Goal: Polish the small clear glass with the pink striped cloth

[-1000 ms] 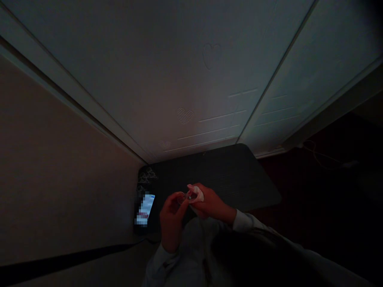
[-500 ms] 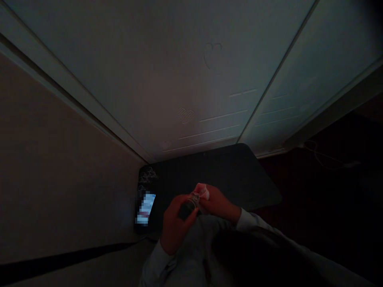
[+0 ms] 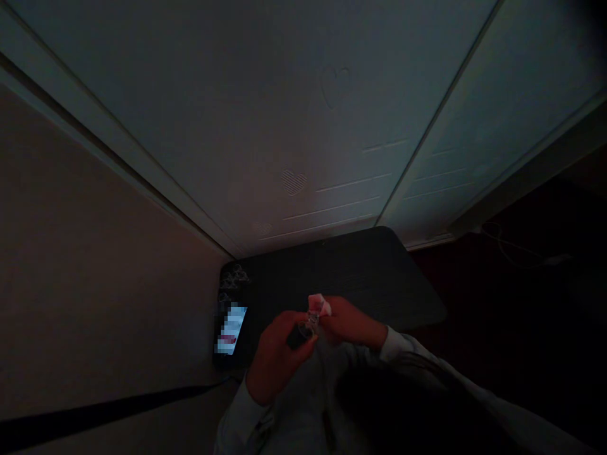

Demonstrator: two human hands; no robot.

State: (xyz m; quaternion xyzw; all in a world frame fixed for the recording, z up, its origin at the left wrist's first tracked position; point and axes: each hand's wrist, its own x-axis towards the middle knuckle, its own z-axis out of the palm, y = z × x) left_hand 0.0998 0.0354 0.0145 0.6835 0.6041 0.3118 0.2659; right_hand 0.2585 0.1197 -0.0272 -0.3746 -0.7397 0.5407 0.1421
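In the dim head view, my left hand [image 3: 274, 359] is closed around a small dark object [image 3: 296, 337] with a shiny, clear-looking rim; its kind cannot be made out. Pinched in my right hand [image 3: 353, 323] is a crumpled pink cloth or tissue [image 3: 317, 304]. A small clear or shiny piece [image 3: 313, 318] shows between the two hands, close to the pink material. Both hands are near each other, above the front edge of the dark table [image 3: 341, 265], close to my body.
On the table's left end lies a phone [image 3: 231, 330] with its screen lit. Several small clear objects [image 3: 234, 276] sit behind it, near the corner. White panels [image 3: 294, 126] with embossed hearts rise behind the table. A pale cable [image 3: 509, 253] lies at right.
My left hand has shifted slightly left and down and turned the dark object. My right hand has moved slightly right; more clear material shows below the pink cloth or tissue.
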